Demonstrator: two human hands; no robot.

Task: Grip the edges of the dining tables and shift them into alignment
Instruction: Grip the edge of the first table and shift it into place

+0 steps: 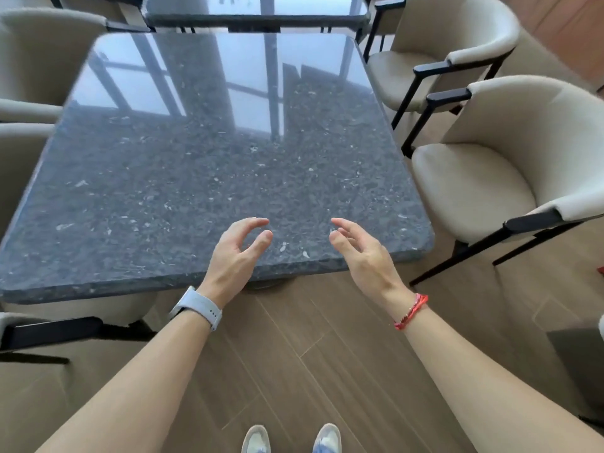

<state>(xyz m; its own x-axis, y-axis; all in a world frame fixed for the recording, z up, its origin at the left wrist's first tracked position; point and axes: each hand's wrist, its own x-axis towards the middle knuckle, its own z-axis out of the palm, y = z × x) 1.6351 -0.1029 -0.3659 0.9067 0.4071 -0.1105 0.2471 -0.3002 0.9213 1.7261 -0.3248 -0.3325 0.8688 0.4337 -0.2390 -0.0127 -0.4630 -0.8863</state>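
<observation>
I have both hands out over the near edge of the dark speckled polished-stone square tabletop [228, 165]. My left hand [235, 253] and right hand [362, 253] are spread, fingers curled, holding nothing and not touching the stone as far as I can tell. A second dark glossy tabletop [255, 11] sits just beyond the far edge, its sides seemingly offset from the near one. I judge no grip is made yet: the gripping and shifting remain. Cream upholstered armchairs [490, 178] crowd the sides.

I read this as a restaurant dining rm: two dark polished stone tables [209, 165] in a row w/ matching cream armchairs [510, 158] either side, wood-plank floor [294, 354].
</observation>
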